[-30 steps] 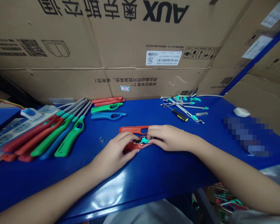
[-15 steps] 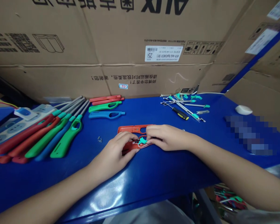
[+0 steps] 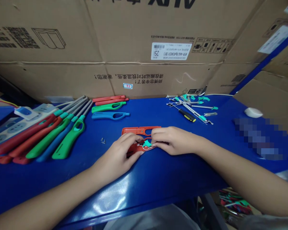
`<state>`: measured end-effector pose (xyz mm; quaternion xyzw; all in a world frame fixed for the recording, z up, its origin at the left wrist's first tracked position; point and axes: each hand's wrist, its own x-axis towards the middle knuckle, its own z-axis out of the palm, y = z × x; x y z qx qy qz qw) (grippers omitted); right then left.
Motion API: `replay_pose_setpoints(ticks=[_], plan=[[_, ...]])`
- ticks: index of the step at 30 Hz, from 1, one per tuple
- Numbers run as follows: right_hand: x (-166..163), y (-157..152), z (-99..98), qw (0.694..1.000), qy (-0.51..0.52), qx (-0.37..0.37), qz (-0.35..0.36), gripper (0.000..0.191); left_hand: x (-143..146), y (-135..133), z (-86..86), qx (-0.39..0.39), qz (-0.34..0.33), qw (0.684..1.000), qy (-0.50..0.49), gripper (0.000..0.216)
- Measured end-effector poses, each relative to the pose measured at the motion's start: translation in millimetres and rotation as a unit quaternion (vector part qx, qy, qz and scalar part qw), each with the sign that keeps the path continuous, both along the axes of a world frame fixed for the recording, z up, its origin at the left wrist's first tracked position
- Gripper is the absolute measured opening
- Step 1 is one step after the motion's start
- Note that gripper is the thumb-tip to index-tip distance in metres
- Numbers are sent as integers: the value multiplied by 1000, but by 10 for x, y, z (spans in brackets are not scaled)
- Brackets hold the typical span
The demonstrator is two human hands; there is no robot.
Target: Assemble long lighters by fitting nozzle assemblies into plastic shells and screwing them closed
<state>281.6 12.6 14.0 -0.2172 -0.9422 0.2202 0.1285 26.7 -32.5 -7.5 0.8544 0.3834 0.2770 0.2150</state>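
Note:
On the blue table lies a red lighter shell half (image 3: 132, 149), with a teal trigger (image 3: 147, 143) and a white wire inside it. My left hand (image 3: 124, 149) is closed around the shell's left part, thumb on the near edge and fingers over the far side. At its right part my right hand (image 3: 169, 140) has its fingers pinched together beside the trigger; what sits between the fingertips is hidden. A second orange-red shell half (image 3: 134, 130) lies just behind, its right end partly covered by my right hand.
Finished-looking long lighters (image 3: 69, 140) lean on a white power strip (image 3: 4, 131) at left. Coloured shells (image 3: 110, 115) lie at the back. Small screws (image 3: 103, 140) are left of my hands. A screwdriver (image 3: 187, 115) and metal tubes (image 3: 194, 110) lie back right, near a white object (image 3: 253, 112).
The camera view has shifted slightly. My hands stay at the red shell with nearly the same grip, and the teal trigger remains between them.

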Motion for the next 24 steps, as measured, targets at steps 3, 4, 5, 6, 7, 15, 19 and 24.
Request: replay_pose_setpoints(ticks=[3,4,5,6,7,15,19,24], plan=[[0,-3,-15,1000,7,0,-7,16,-3,-3,-4,-5,-3,1000,6,29],[1,-5,-18,1000,6,2,-10,16,-3,-4,-4,-8,-3,1000,8,30],[0,-7,-19,1000,3,4,-12,16,-2,-5,-3,-10,-4,1000,9,31],[0,-9,-19,1000,1,6,-13,15,-1,-7,-2,-12,-4,1000,10,32],[0,-10,-19,1000,1,7,-14,15,1,-8,0,-13,-4,1000,9,33],[-3,-1,-18,1000,6,18,3,17,5,-13,-9,-7,-8,1000,1,33],[-17,-17,-6,1000,-7,30,0,19,1,-19,-22,-2,-18,1000,5,38],[-26,-80,49,998,-37,50,-24,18,10,-36,-20,30,-46,998,34,39]])
